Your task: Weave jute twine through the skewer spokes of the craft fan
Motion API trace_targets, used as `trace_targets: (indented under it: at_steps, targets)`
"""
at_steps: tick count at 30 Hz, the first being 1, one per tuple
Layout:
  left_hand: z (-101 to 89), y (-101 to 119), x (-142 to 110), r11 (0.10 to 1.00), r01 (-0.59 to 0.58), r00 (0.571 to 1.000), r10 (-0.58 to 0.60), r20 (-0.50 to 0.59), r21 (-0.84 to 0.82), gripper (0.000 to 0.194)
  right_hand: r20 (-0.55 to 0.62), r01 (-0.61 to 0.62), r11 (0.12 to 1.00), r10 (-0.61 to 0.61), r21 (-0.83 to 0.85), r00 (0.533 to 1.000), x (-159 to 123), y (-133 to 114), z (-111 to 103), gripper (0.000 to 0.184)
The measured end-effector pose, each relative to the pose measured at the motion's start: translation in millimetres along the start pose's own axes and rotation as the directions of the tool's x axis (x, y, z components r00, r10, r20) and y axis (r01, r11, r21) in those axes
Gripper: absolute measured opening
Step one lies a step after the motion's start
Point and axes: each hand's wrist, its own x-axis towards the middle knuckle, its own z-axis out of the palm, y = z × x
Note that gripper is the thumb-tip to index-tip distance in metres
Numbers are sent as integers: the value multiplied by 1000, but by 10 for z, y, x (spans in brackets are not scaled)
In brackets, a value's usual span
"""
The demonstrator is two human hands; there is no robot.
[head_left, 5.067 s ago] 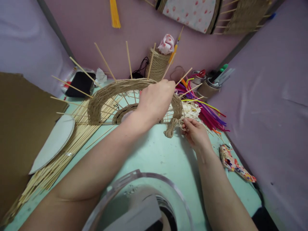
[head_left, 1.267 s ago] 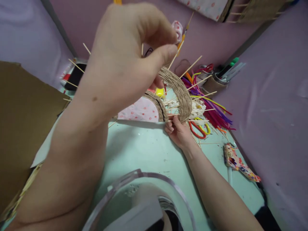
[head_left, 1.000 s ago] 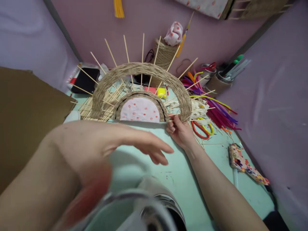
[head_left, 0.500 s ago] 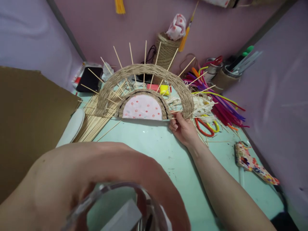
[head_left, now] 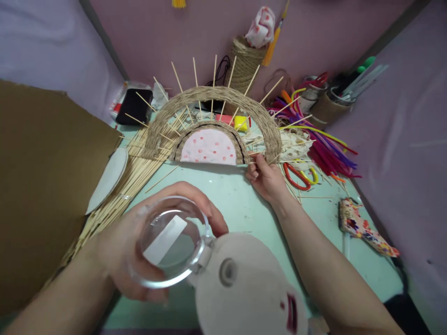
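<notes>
Across the far part of the pale green table [head_left: 230, 200], the half-round weaving [head_left: 209, 124] is tilted up, its flat edge nearest the person and thin sticks fanning out past the twine arch. At its lower right corner, the right hand [head_left: 268, 179] pinches it, thumb uppermost and fingers bent beneath; the forearm slants in from the lower right. Closer in, the left hand [head_left: 127, 242] comes from the lower left with its fingers curled round a clear cup [head_left: 188, 270], tips reaching past its far side. A pale round lid [head_left: 247, 274] hangs open from the cup's hinge. Just beside the right hand lie red-and-yellow scissors [head_left: 296, 176]; behind the weaving stands a twine spool [head_left: 244, 65].
</notes>
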Motion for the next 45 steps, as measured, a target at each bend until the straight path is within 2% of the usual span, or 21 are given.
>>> trace_targets:
  at_steps: [2,4,7,10,13,14,16,18,19,21,22,25,27,31,33,35,38,40,41,43,45]
  targets:
    - [-77,-71,-2,998,-17,998,21,63,-62,61,-3,11,1000,-11,-7,1000,8,10,-5,35]
    - [-120,-138,-30,993,-31,996,39,75,-111,68,3,19,1000,-19,-8,1000,15,18,-8,36]
    - [-130,-226,-125,988,-49,997,57,49,-147,76,17,21,1000,-21,-5,1000,19,25,-11,37]
    - [-128,-309,-256,991,-3,1000,0,-21,-130,90,25,24,1000,-24,-7,999,16,26,-12,38]
    - [-116,-428,-400,997,77,995,-77,-63,9,110,33,18,1000,-18,6,999,11,24,-9,39]
    - [-96,-476,-441,988,108,994,-104,-43,107,115,33,11,1000,-12,13,999,11,23,-6,40]
    - [-9,-565,-492,911,233,972,-229,-52,342,122,33,-3,1000,2,31,999,10,23,1,41]
    - [138,-624,-494,822,313,945,-320,-70,475,114,36,-6,999,4,53,999,7,25,11,42]
    - [226,-637,-480,806,321,943,-321,-88,497,102,38,-3,998,0,63,999,3,26,17,42]
    - [393,-642,-447,820,290,957,-265,-121,494,81,40,5,997,-9,79,999,-15,23,25,41]
    - [459,-641,-437,835,260,965,-219,-142,485,77,40,7,996,-10,86,999,-28,18,28,40]
    - [541,-650,-458,857,227,966,-136,-222,463,79,19,18,996,-20,91,1000,-102,-26,21,41]
    - [502,-655,-497,868,247,944,-114,-310,432,75,-1,41,995,-41,92,999,-188,-80,1,41]
    - [296,-520,-502,914,211,862,-7,-507,346,63,-77,104,992,-98,77,992,-444,-199,-91,42]
    - [159,-350,-417,924,152,796,97,-598,352,63,-132,142,988,-133,65,982,-576,-239,-159,42]
    - [8,-139,-264,917,87,677,233,-698,390,71,-173,174,982,-160,69,972,-681,-264,-228,41]
    - [-254,150,57,886,9,534,388,-752,463,73,-221,205,975,-182,83,958,-771,-295,-309,39]
    - [-467,266,299,856,-44,404,487,-774,516,72,-241,215,973,-191,79,951,-791,-320,-337,38]
    - [-588,294,421,840,-65,359,524,-772,539,74,-249,218,973,-194,75,949,-794,-332,-344,38]
    - [-852,297,658,817,-40,312,558,-769,576,78,-260,219,973,-194,69,946,-790,-349,-348,38]
    - [-1124,253,883,817,44,284,541,-792,575,81,-269,204,976,-179,70,946,-782,-352,-346,39]
